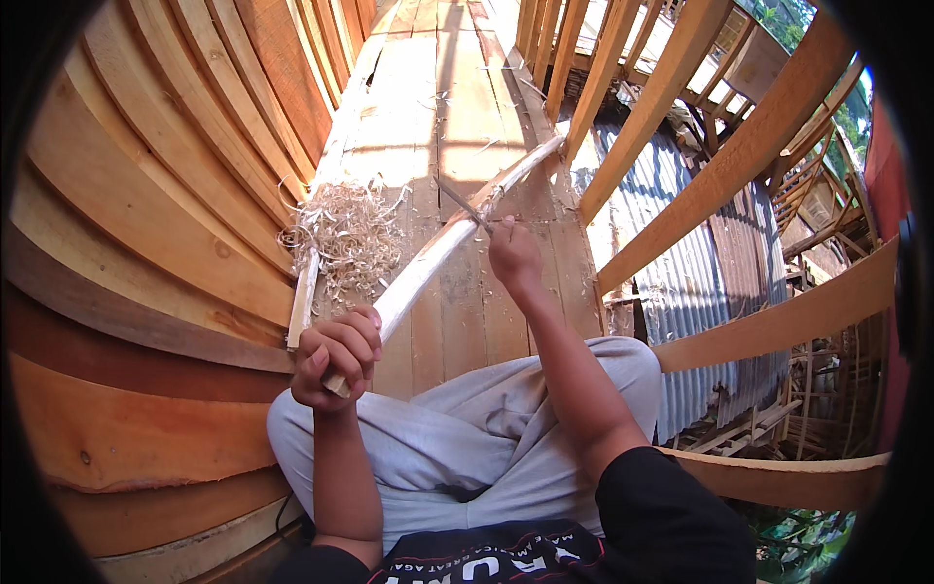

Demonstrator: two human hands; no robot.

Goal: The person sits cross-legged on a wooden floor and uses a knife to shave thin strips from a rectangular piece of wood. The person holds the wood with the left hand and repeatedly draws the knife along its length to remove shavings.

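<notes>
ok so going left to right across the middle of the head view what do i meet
Plank wall → curled wood shavings → thin blade → right hand → corrugated metal sheets → red surface.

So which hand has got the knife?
The right hand: it grips the knife, whose blade lies across the pale pole. The left hand has no knife; its fingers are wrapped around the pole's near end.
</notes>
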